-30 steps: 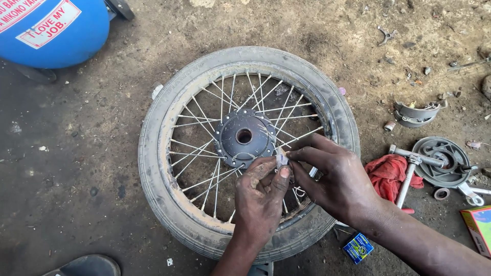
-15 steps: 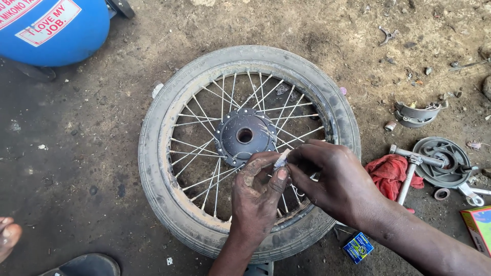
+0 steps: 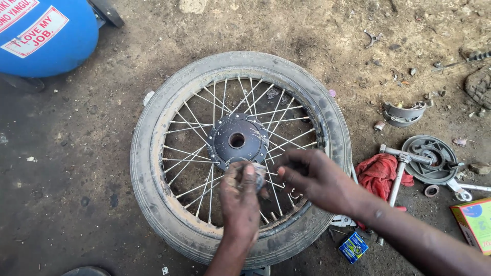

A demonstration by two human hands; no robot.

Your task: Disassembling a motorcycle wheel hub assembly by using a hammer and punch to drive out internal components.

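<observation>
— Fingers (image 3: 244, 176) of my left hand (image 3: 240, 202) are pinched narrow round a small greyish part (image 3: 259, 175); it's blurred, so I can't say what kind. My right hand (image 3: 319, 179) has its fingertips curled close just beside it, and I can't tell whether they're touching it.

— Where is it sitting?

— Over the spokes, just below the dark round metal hub (image 3: 238, 140) of the spoked motorcycle wheel with its worn grey rubber tyre (image 3: 153, 194), which lies flat on the dirt ground (image 3: 76, 153).

— How does it handle?

— Light and hard, I'd judge, and probably greasy, so it could slip through the thin steel spokes (image 3: 197, 153). I'd pinch it by its edges with fingertips, not the palm. The wheel is the heavy, stiff one; I'd take that by the tyre, never by the spokes, which would bend.

— What's around you?

— To the right, a crumpled red rag (image 3: 379, 174) near the tyre, with a silver cross-shaped wrench (image 3: 400, 162) lying over it, touching a round grey brake plate (image 3: 432, 158). Further up, a pair of curved brake shoes (image 3: 403, 112). Near my right forearm, a small blue box (image 3: 353, 247). At the top left, a big blue rounded tank (image 3: 46, 36).
</observation>
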